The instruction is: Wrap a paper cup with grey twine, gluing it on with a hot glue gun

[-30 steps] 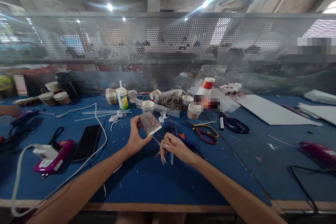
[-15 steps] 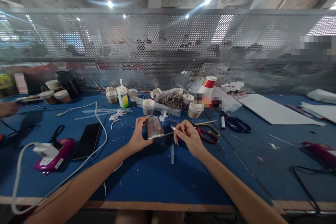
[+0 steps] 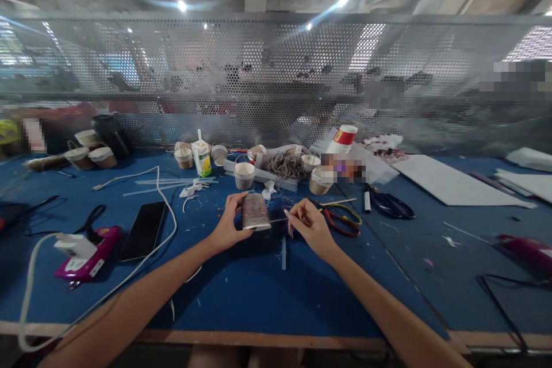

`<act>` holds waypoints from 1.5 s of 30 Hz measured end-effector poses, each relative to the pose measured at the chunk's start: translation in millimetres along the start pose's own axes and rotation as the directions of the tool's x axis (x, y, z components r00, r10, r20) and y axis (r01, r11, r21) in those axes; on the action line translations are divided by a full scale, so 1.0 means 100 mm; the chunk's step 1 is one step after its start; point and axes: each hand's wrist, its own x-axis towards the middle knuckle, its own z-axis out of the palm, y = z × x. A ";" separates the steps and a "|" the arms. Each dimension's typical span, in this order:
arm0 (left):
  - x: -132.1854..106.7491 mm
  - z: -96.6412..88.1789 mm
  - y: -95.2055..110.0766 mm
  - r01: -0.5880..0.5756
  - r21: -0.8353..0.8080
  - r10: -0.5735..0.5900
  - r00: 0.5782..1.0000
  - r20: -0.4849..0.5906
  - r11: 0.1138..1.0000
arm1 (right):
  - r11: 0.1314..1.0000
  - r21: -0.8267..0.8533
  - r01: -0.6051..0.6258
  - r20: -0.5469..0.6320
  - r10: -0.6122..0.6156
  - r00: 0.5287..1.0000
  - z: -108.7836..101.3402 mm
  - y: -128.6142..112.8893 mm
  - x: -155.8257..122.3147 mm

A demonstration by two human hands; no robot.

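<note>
My left hand (image 3: 226,229) grips a small paper cup wrapped in brown cord (image 3: 255,212), held just above the blue table (image 3: 241,293), mouth down. My right hand (image 3: 309,227) is right of the cup, its fingers pinched on the thin loose end of the cord (image 3: 278,220) that runs to the cup's lower edge. A short clear stick (image 3: 283,252) lies on the table below the hands.
Red-and-yellow scissors (image 3: 342,219) and dark scissors (image 3: 390,205) lie right of my hands. Paper cups (image 3: 244,175), a bundle of cord (image 3: 284,166) and a drink carton (image 3: 200,158) stand behind. A phone (image 3: 144,232), a white cable (image 3: 166,207) and a pink glue gun (image 3: 86,256) lie left. White boards (image 3: 448,184) lie right.
My left hand has turned the wrapped cup from tilted to upright, mouth down. My right hand rose from the table to the cup's right side, drawing the cord sideways.
</note>
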 end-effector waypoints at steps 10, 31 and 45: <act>0.00 -0.03 -0.03 0.077 -0.138 -0.072 0.997 0.041 0.987 | 0.930 -0.360 0.075 0.106 -0.039 0.994 0.00 0.06 -0.03; 0.02 -0.04 0.05 -0.046 0.045 0.050 0.995 -0.082 0.998 | 0.959 -0.167 0.231 0.466 -0.130 0.875 0.02 -0.11 -0.17; 0.02 -0.03 0.03 -0.064 0.025 0.066 0.992 -0.112 0.998 | 0.940 -0.224 0.257 0.456 -0.132 0.880 0.03 -0.12 -0.18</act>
